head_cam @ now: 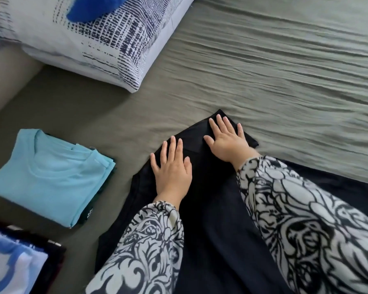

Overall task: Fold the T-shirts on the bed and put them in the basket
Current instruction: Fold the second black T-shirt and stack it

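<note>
Bed (263, 66), both hands flat on black T-shirt (210, 198)

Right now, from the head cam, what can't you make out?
- Black shirt: its near part is covered by both sleeves and cut by the bottom edge, so its fold state is unclear.
- Pile under the light blue shirt: only dark edges show.
- Item at bottom left: cut off by the frame corner; unclear whether it is the basket.
- Blue object on the pillow: cut by the top edge.
</note>
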